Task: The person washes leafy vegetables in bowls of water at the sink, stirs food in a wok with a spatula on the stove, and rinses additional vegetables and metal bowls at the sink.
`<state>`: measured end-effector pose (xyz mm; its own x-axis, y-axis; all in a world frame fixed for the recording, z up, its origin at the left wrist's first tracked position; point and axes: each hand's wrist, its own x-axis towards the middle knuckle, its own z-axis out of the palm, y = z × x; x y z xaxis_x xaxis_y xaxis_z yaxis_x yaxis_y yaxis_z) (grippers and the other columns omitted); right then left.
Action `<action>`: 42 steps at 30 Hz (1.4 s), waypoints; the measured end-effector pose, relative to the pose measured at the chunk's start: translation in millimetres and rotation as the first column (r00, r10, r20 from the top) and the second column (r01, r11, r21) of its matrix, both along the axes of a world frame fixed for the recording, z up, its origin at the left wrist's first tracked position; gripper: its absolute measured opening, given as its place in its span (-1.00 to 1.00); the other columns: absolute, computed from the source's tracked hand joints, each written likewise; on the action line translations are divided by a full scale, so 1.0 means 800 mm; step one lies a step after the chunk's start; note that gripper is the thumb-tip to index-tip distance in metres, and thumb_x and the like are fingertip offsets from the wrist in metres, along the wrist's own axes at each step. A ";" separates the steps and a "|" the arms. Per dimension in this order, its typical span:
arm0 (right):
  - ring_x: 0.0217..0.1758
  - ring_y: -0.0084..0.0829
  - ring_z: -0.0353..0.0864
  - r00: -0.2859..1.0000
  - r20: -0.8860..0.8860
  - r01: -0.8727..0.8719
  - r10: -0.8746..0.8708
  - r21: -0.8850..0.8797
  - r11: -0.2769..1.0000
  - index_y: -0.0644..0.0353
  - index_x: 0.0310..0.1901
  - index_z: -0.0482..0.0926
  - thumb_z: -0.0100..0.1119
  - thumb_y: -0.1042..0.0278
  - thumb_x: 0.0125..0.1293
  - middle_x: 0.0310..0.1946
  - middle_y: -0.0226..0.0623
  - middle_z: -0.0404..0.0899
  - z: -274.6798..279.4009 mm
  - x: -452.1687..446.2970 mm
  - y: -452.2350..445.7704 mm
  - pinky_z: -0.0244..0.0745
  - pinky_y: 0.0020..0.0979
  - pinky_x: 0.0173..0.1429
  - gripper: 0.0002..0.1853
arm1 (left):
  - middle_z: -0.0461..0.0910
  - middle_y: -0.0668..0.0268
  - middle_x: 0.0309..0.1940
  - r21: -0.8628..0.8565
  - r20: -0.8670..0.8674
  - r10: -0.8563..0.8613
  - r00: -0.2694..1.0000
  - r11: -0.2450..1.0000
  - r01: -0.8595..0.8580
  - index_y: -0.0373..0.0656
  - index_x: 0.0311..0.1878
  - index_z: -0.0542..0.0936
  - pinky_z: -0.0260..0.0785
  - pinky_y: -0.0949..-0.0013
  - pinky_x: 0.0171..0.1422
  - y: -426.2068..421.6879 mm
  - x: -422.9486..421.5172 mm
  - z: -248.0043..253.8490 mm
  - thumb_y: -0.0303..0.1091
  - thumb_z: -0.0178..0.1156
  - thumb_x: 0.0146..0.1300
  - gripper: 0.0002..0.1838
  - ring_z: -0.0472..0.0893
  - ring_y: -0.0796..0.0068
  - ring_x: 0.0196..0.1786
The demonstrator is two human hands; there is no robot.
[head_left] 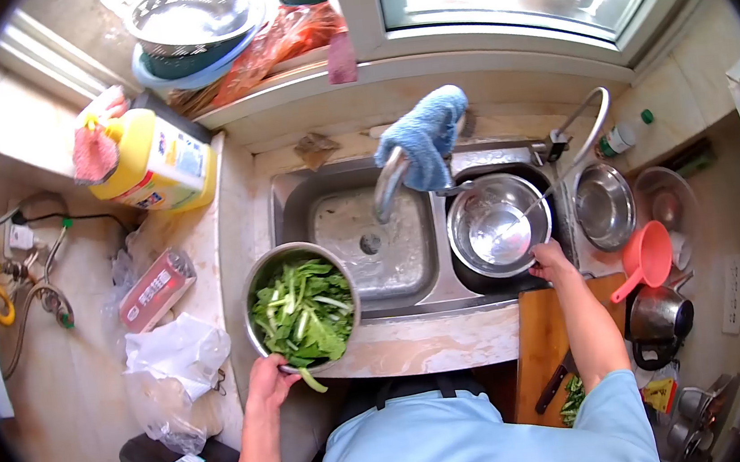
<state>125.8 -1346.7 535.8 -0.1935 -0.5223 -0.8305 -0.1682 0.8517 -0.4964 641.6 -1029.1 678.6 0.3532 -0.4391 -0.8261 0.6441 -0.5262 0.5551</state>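
My left hand (273, 381) grips the near rim of a metal bowl (248, 309) at the left end of the sink's front edge. Leafy greens (305, 312) fill this bowl, and one stalk hangs over its rim by my fingers. My right hand (551, 261) is closed on the near right rim of a metal basin (462, 253), which sits in the right sink compartment. A thin line from the curved spout (602, 103) reaches into the basin; whether it is water or a tube I cannot tell. The basin looks shiny and wet inside.
Over the left sink compartment (324, 227) stands a faucet (388, 184) draped with a blue cloth (423, 135). On the right are a steel bowl (604, 206), red ladle (648, 256), kettle (658, 313), and cutting board (535, 340) with a knife (553, 385). A yellow jug (159, 158) stands left.
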 end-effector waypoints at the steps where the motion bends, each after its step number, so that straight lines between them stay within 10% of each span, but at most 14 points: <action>1: -0.49 -0.45 0.46 1.000 -0.017 0.007 -0.007 0.011 1.000 0.04 -0.13 0.54 0.05 0.54 0.24 -0.44 -0.38 0.53 -0.008 0.003 -0.001 0.48 -0.28 -0.48 -0.80 | 0.65 0.08 -0.27 0.007 0.009 -0.025 1.000 1.000 0.025 -0.40 -0.03 0.49 0.62 0.22 -0.41 -0.002 0.000 -0.005 -0.55 -0.07 0.19 -0.70 0.69 0.22 -0.36; 6: -0.41 -0.26 0.60 0.998 -0.061 0.002 0.001 0.060 0.998 0.24 -0.10 0.57 0.25 0.36 0.25 -0.41 -0.24 0.61 -0.031 -0.003 -0.001 0.58 -0.17 -0.38 -0.78 | 0.65 0.07 -0.34 0.070 0.023 -0.038 0.999 0.997 0.037 -0.45 -0.08 0.50 0.64 0.30 -0.48 -0.017 -0.009 -0.009 -0.59 0.00 0.15 -0.73 0.68 0.23 -0.45; 7: -0.35 -0.22 0.62 0.945 -0.284 -0.193 0.159 -0.095 0.976 0.26 -0.06 0.56 0.24 0.35 0.27 -0.36 -0.18 0.62 -0.050 -0.008 0.006 0.58 -0.16 -0.29 -0.75 | 0.65 0.06 -0.35 0.093 0.010 -0.064 0.998 0.994 0.063 -0.46 -0.08 0.50 0.65 0.32 -0.50 -0.021 -0.007 -0.011 -0.59 0.00 0.15 -0.73 0.69 0.23 -0.47; 9: -0.23 -0.13 0.65 0.640 -0.718 -0.604 0.275 -0.248 0.757 0.30 0.02 0.56 0.21 0.33 0.30 -0.25 -0.05 0.64 -0.089 -0.029 0.024 0.59 -0.13 -0.11 -0.69 | 0.65 0.06 -0.36 0.083 0.030 -0.094 0.995 0.992 0.091 -0.48 -0.09 0.51 0.65 0.34 -0.49 -0.031 -0.009 -0.010 -0.58 0.00 0.15 -0.73 0.69 0.24 -0.47; 11: 0.12 -0.02 0.54 0.600 -0.772 -0.751 0.209 -0.453 0.481 0.38 0.12 0.50 0.19 0.26 0.32 0.01 0.08 0.55 0.049 0.076 0.076 0.44 -0.15 0.23 -0.57 | 0.64 0.05 -0.34 0.087 0.053 -0.137 0.989 0.987 0.132 -0.50 -0.09 0.51 0.63 0.37 -0.48 -0.043 -0.010 -0.001 -0.56 0.02 0.17 -0.73 0.68 0.28 -0.45; 13: 0.18 -0.06 0.51 0.823 -0.210 -0.513 0.528 -0.675 0.531 0.32 0.11 0.54 0.22 0.22 0.33 0.09 0.04 0.54 0.172 0.200 0.122 0.41 -0.17 0.28 -0.58 | 0.63 0.08 -0.34 0.156 0.070 -0.213 0.974 0.967 0.200 -0.46 -0.08 0.52 0.63 0.36 -0.48 -0.052 -0.003 -0.005 -0.57 0.02 0.16 -0.73 0.67 0.30 -0.45; 17: 0.53 0.12 0.06 0.580 -0.361 -0.710 0.731 -0.665 0.234 0.23 0.41 0.31 0.08 -0.32 0.30 0.46 0.18 0.10 0.180 0.384 0.161 0.03 -0.11 0.55 -0.15 | 0.63 0.10 -0.37 0.237 0.140 -0.310 0.940 0.933 0.273 -0.43 -0.08 0.54 0.63 0.33 -0.49 -0.090 -0.010 0.007 -0.56 0.03 0.16 -0.73 0.66 0.29 -0.46; 19: 0.60 0.20 -0.20 0.479 -0.383 -0.838 0.790 -0.469 0.281 0.05 0.55 0.04 0.10 -0.54 0.12 0.56 0.15 -0.20 0.175 0.435 0.160 -0.12 0.19 0.54 0.11 | 0.63 0.10 -0.36 0.281 0.171 -0.377 0.910 0.904 0.321 -0.43 -0.09 0.54 0.63 0.33 -0.50 -0.110 -0.005 0.008 -0.55 0.04 0.16 -0.74 0.67 0.28 -0.46; 24: 0.56 0.26 -0.14 0.499 -0.300 -0.848 0.813 -0.363 0.387 -0.06 0.55 0.03 0.15 -0.53 0.06 0.58 0.04 -0.32 0.119 0.472 0.168 0.02 0.34 0.45 0.11 | 0.63 0.05 -0.38 0.415 0.262 -0.520 0.813 0.821 0.391 -0.49 -0.16 0.58 0.65 0.26 -0.53 -0.170 -0.006 0.017 -0.61 0.09 0.07 -0.75 0.69 0.21 -0.44; 39: 0.50 0.27 0.05 0.805 0.242 -0.359 0.541 -0.527 0.770 0.08 0.52 0.07 0.10 -0.42 0.19 0.51 0.15 -0.05 0.046 0.537 0.156 0.07 0.01 0.53 0.01 | 0.69 0.08 -0.52 0.876 0.083 -0.992 -0.093 0.028 0.481 -0.38 -0.47 0.67 0.62 0.29 -0.44 -0.332 -0.038 0.081 -0.48 0.29 0.05 -0.87 0.72 0.31 -0.51; 42: 0.44 0.16 0.18 0.817 0.336 -0.163 0.470 -0.646 0.746 0.19 0.33 0.28 0.08 -0.15 0.34 0.35 0.17 0.24 0.031 0.550 0.154 0.17 -0.02 0.44 -0.31 | 0.70 0.09 -0.53 0.901 0.040 -0.973 -0.229 -0.064 0.429 -0.37 -0.44 0.67 0.63 0.29 -0.39 -0.346 -0.073 0.113 -0.45 0.20 0.11 -0.83 0.73 0.29 -0.51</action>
<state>565.7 -1223.2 560.8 0.3871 -0.8727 -0.2975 -0.0017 0.3220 -0.9467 583.0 -1305.7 769.0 0.4524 -0.4999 -0.7386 -0.8584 -0.4686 -0.2086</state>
